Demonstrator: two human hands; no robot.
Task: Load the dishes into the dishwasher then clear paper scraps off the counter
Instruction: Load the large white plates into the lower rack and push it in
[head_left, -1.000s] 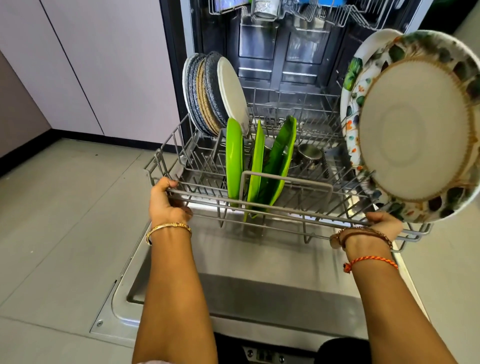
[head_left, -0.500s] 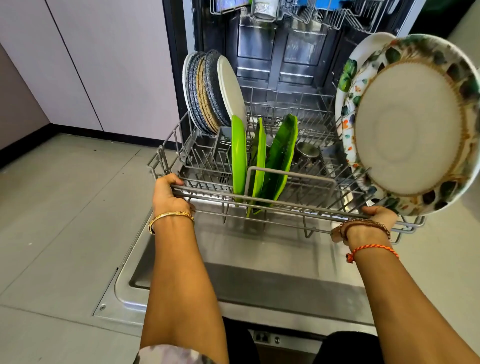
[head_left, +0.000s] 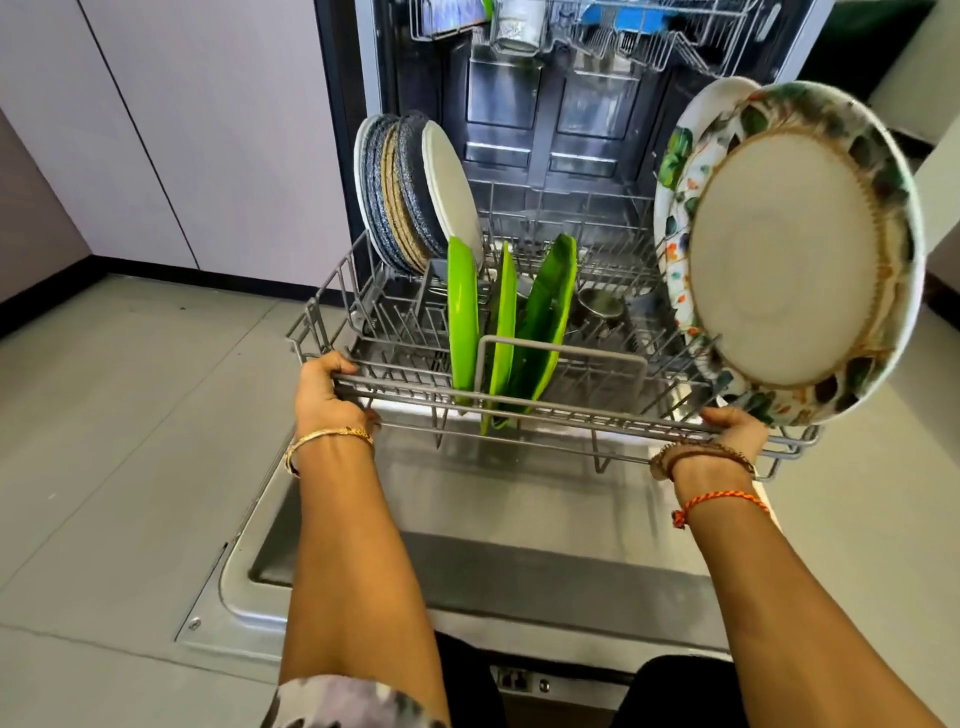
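Grey tiled floor (head_left: 130, 415) under open dishwasher door (head_left: 519, 519), pale cabinets (head_left: 208, 130) behind

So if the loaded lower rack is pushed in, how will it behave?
The lower rack probably feels heavy: many plates stand in it. The big floral plates lean at the right edge and might rattle or tip. Both hands, left hand and right hand, grip its front rail.

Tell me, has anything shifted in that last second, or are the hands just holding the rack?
The lower rack has slid a little inward, toward the dishwasher, with both hands pushing it. The left hand and right hand keep their grip on its front rail. The green plates, the grey plates and the leaf-patterned plates stand in the same slots.
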